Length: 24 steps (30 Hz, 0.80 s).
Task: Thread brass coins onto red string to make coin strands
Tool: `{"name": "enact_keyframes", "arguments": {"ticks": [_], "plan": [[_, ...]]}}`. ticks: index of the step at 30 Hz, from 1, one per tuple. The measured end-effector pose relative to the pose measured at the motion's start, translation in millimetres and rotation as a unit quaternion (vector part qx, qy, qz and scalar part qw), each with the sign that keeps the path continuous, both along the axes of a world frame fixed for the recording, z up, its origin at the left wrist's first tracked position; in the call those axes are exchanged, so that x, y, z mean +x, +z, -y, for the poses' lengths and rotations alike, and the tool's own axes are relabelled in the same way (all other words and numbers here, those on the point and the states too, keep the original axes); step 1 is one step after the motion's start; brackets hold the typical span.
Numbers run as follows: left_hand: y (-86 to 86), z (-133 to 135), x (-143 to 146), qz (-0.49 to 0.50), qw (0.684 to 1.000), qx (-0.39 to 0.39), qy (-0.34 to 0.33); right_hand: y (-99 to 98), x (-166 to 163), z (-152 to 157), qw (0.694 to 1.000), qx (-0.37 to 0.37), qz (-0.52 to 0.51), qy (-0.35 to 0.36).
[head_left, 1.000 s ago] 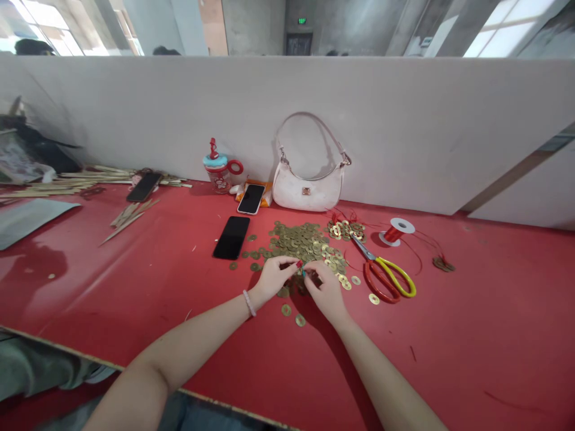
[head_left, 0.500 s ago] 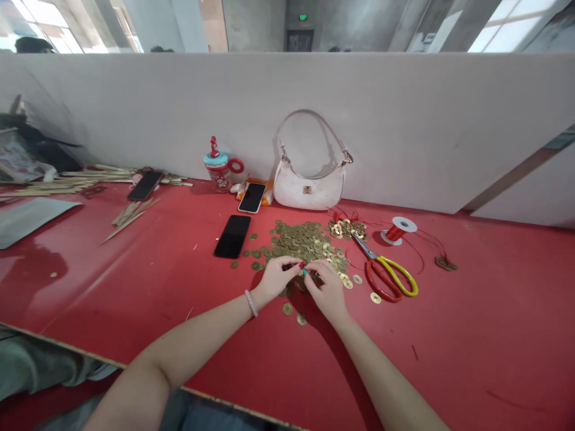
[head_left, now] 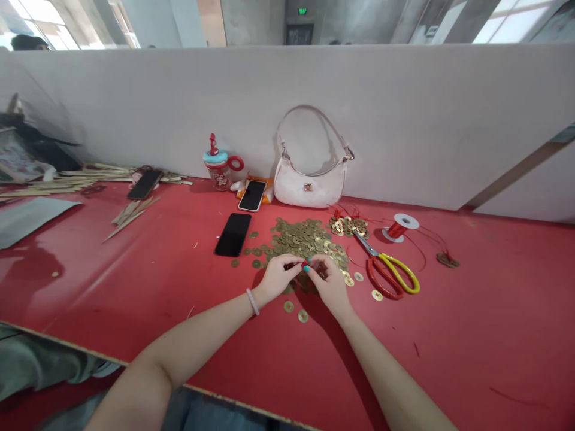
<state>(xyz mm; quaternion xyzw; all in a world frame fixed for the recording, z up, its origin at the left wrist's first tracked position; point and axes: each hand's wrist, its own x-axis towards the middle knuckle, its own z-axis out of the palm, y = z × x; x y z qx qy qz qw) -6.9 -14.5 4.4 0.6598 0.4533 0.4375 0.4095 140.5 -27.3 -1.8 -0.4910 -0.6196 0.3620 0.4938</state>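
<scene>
Here, something small is pinched between the nearly closed fingertips of the left hand [head_left: 279, 276] and right hand [head_left: 330, 282], at the near edge of the coin pile [head_left: 305, 238]; what is pinched cannot be told. Loose coins could be scattered if the pile is nudged.

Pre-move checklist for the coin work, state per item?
1. Left hand and right hand meet at the near edge of the coin pile: ok.
2. What the fingertips pinch: cannot tell.
3. Scissors lie right of the pile, apart from both hands: ok.
4. Red thread spool stands beyond the scissors: ok.
5. Black phone lies flat left of the pile: ok.
</scene>
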Motion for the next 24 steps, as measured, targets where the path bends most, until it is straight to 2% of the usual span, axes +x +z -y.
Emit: {"name": "enact_keyframes", "arguments": {"ticks": [15, 24], "plan": [[0.9, 2.4, 1.0, -0.018, 0.999, 0.042, -0.006, 0.1, 3.0, -1.3, 1.000, -0.020, -0.009, -0.009], [2.1, 6.3, 3.6, -0.044, 0.997, 0.055, 0.019, 2.1, 1.5, -1.5, 0.997, -0.056, -0.050, -0.006]]}}
